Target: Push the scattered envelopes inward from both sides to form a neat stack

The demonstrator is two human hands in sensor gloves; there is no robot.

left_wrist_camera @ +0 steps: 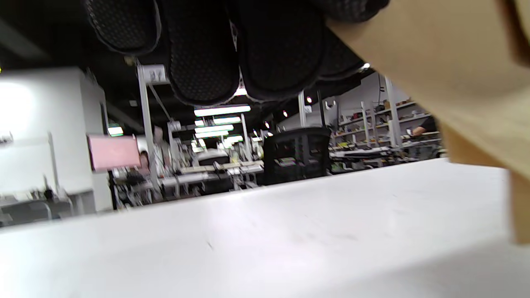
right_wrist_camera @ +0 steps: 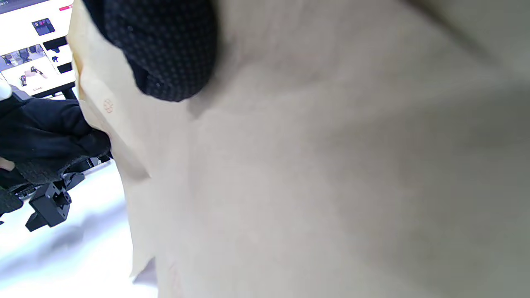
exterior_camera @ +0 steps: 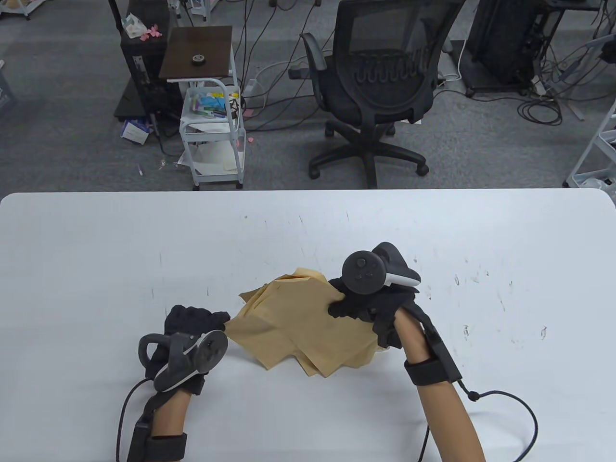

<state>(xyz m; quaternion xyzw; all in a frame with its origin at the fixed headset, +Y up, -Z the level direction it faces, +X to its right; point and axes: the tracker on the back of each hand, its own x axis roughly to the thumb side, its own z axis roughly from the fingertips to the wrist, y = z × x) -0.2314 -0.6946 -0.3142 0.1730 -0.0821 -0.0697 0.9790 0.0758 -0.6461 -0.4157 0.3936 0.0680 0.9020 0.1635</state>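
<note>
Several brown envelopes lie in a loose, fanned pile at the middle front of the white table. My left hand rests at the pile's left corner with its fingers stretched out against the envelope edge, which stands off the table there. My right hand grips the pile's upper right side. In the right wrist view one fingertip presses on the envelope face that fills the frame, and my left hand shows beyond the pile's edge.
The table's far edge is well behind the pile. Beyond it on the floor stand a black office chair, a small white cart and cables. My wrist cables trail on the table near the front edge.
</note>
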